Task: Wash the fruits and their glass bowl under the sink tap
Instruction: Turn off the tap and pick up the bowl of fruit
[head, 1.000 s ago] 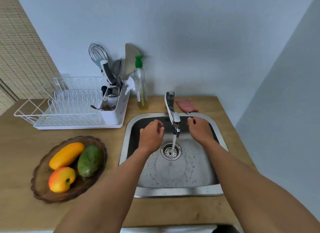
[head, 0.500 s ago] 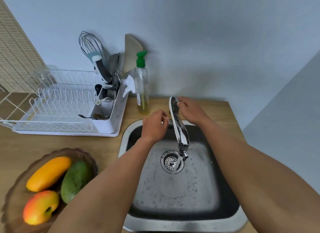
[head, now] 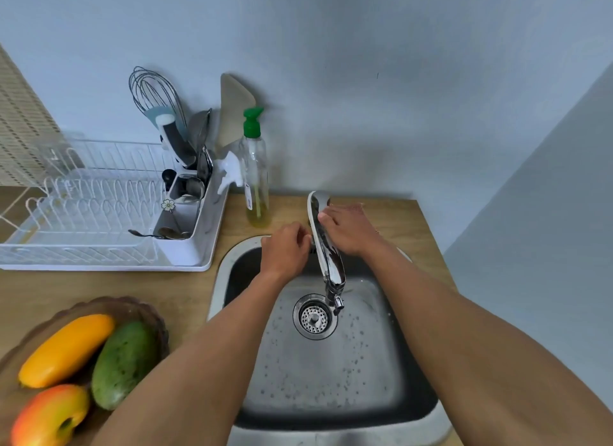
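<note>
A brown glass bowl (head: 146,309) sits on the wooden counter at the lower left. It holds a yellow mango (head: 66,349), a green mango (head: 124,362) and a red-orange mango (head: 49,415). The steel sink (head: 331,372) is wet, and no water runs from the chrome tap (head: 331,263) above the drain (head: 313,317). My right hand (head: 348,230) grips the tap's lever near its back end, thumb on top. Just left of the tap, my left hand (head: 285,249) hovers over the sink's back edge with fingers curled, holding nothing.
A soap bottle (head: 256,173) with a green pump stands behind the sink. Left of it are a white dish rack (head: 83,213) and its utensil caddy (head: 185,220) with a whisk and cutlery. Walls close in behind and on the right.
The water stream has stopped. My right hand left the spot under the spout and went back to the tap's lever. My left hand stayed by the tap, and the view moved closer.
</note>
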The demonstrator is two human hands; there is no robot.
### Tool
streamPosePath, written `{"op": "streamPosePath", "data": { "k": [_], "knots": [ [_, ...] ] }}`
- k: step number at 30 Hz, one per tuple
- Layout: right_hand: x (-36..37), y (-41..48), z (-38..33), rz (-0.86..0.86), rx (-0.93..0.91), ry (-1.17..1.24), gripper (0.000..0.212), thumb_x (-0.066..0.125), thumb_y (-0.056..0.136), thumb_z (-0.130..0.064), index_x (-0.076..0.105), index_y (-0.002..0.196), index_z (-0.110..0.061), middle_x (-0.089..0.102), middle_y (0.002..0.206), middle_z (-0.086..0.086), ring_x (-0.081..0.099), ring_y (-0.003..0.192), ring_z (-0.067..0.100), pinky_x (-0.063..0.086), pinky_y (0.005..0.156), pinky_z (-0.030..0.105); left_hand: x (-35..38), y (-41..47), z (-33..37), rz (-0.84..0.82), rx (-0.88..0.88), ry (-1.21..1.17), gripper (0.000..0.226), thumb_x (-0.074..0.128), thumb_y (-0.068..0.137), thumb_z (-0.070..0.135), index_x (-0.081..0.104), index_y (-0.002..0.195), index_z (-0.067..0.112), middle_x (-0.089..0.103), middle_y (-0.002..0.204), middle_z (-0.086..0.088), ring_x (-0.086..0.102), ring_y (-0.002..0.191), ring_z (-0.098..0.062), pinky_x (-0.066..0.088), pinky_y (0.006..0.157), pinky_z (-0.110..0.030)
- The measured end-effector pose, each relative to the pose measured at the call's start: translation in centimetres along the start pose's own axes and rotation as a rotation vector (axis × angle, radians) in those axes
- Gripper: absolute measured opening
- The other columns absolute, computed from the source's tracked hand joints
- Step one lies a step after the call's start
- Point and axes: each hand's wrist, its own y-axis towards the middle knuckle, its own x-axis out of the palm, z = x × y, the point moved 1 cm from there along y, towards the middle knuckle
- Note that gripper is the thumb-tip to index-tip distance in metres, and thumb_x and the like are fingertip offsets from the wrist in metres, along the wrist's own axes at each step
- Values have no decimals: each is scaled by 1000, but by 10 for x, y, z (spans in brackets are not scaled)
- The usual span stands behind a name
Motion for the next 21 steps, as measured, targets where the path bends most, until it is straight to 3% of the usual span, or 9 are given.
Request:
{"op": "streamPosePath", "data": {
  "k": [3, 6, 10, 14, 18, 21],
  "knots": [
    [-1, -10, -2, 113, -1, 65, 39, 34, 102, -31, 62, 84, -10, 60, 91, 5, 53, 88, 23, 36, 78, 32, -16, -9, 3, 23, 3, -23, 11, 55, 94, 26, 63, 89, 20, 67, 87, 3, 60, 82, -19, 48, 90, -45],
    [-5, -23, -15, 243, 32, 150, 32, 40, 99, -31, 59, 79, -14, 59, 79, 3, 53, 78, 23, 35, 70, 31, -38, -22, 2, 54, -1, -1, 13, 56, 93, 26, 65, 89, 17, 69, 87, 0, 60, 80, -18, 50, 87, -41],
    [-5, -49, -51, 289, -10, 95, 28, 41, 98, -30, 61, 91, -12, 60, 80, 3, 51, 76, 22, 28, 64, 31, -72, -46, -10, 103, -27, 25, 15, 57, 91, 27, 66, 90, 15, 72, 91, -4, 64, 85, -26, 51, 81, -37],
    [15, -73, -85, 265, -81, 197, 26, 41, 96, -30, 60, 87, -14, 61, 83, 2, 57, 81, 23, 41, 69, 34, -104, -80, -20, 147, -40, 72, 16, 55, 93, 28, 65, 90, 15, 71, 92, -4, 64, 88, -25, 48, 81, -34],
    [49, -100, -119, 220, -158, 261, 24, 44, 95, -26, 58, 79, -14, 60, 80, 4, 56, 78, 25, 44, 71, 37, -125, -120, -41, 195, -57, 115, 18, 54, 94, 30, 64, 94, 16, 71, 94, -5, 64, 89, -26, 50, 83, -37],
    [84, -118, -140, 145, -108, 274, 25, 42, 93, -31, 59, 83, -17, 65, 89, 8, 59, 86, 30, 48, 76, 39, -138, -152, -59, 228, -84, 157, 21, 53, 95, 32, 65, 97, 16, 71, 95, -6, 64, 88, -26, 47, 76, -34]
  ]
}}
